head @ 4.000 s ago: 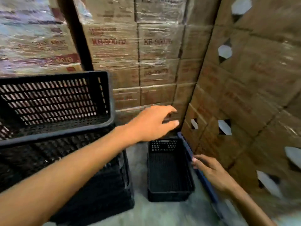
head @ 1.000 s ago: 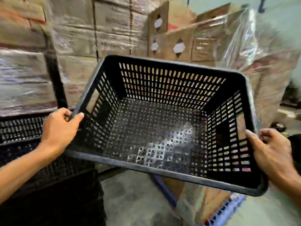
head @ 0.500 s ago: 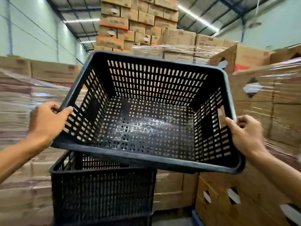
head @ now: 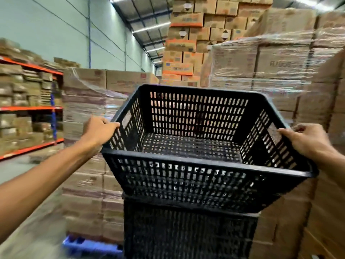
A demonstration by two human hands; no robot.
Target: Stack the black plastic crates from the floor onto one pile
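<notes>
A black slotted plastic crate (head: 201,176) sits level at chest height, right over the top of a tall pile of black crates (head: 188,232); its base meets or nests in the pile's top, and I cannot tell which. My left hand (head: 99,130) grips the crate's left rim. My right hand (head: 306,140) grips the right rim, thumb inside the wall. The crate is empty.
Shrink-wrapped pallets of cardboard boxes (head: 89,113) stand close behind and to the left of the pile, on a blue pallet (head: 89,245). More wrapped boxes (head: 276,71) rise on the right. Orange shelving (head: 28,109) lines the far left beside an open floor aisle (head: 22,217).
The crate has come up from the floor and levelled out, and now sits lower over the pile. Both hands keep their hold on the rims.
</notes>
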